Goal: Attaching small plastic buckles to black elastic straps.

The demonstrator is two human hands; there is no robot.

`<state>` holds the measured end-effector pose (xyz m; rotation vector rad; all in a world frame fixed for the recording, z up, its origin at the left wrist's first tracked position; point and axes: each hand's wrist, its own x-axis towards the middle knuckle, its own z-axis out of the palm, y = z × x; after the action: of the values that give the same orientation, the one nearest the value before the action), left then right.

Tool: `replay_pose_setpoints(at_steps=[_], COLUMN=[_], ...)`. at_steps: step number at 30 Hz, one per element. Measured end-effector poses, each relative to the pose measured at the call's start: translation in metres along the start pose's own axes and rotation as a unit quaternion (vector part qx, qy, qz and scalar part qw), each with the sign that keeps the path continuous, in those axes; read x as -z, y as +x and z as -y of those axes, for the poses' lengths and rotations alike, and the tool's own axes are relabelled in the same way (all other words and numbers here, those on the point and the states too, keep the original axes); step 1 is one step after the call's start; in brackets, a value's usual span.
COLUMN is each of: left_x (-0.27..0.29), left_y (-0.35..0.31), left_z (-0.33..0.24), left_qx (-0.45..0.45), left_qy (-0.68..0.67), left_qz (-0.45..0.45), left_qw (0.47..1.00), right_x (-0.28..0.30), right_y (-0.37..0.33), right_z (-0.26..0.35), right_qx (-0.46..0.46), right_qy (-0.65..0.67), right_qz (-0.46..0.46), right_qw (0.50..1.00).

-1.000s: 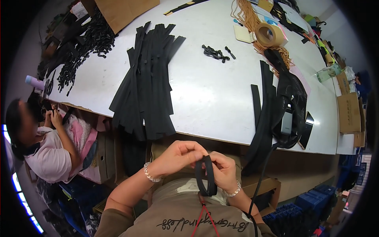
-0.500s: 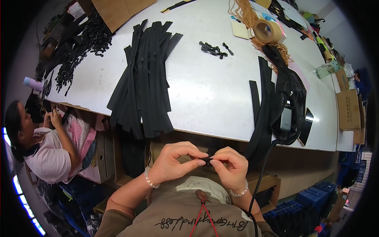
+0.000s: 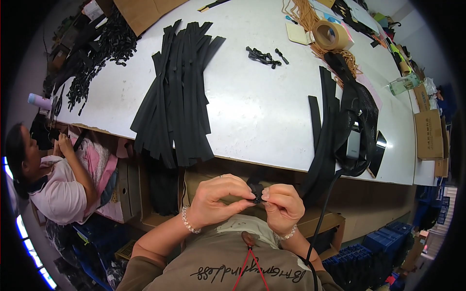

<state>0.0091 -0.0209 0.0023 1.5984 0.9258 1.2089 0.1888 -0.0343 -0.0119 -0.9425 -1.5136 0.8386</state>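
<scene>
While left hand [image 3: 216, 200] and right hand [image 3: 285, 205] pinch a black strap [image 3: 255, 181] just off the surface's [image 3: 257, 111] near edge, loose black strips [image 3: 180, 104] overhang that edge leftward; mesh item [image 3: 365, 110] crowds the right, cable [image 3: 325, 206] hanging past; tape roll [image 3: 343, 34] toward far edge.

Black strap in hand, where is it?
Head view, lower centre: the black strap is held between left hand and right hand, short of the white table.

brown shirt [image 3: 206, 254], clear beaded bracelets [image 3: 187, 221]
</scene>
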Motion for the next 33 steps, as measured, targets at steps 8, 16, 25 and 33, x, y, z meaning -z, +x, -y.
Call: replay_pose_setpoints(at_steps=[8,16,25,33], left_x=[0.000,-0.007,-0.013,-0.018], left_y=[-0.003,-0.006,-0.011,-0.015], left_z=[0.005,0.007,0.007,0.006], left_qx=[-0.030,0.056,0.100,0.092], left_qy=[0.006,0.013,0.050,0.061], left_qz=[0.014,-0.006,-0.011,-0.021], left_qw=[0.999,0.998,0.994,0.994], right_x=[0.000,0.001,0.002,-0.001], right_y=[-0.001,-0.003,-0.001,-0.006], right_z=[-0.005,-0.008,-0.006,-0.001], right_qx=[0.015,-0.037,-0.102,-0.238], right_qy=[0.005,0.050,0.040,0.169], right_qz=[-0.003,0.023,0.062,0.033], right_qw=[1.000,0.998,0.992,0.956])
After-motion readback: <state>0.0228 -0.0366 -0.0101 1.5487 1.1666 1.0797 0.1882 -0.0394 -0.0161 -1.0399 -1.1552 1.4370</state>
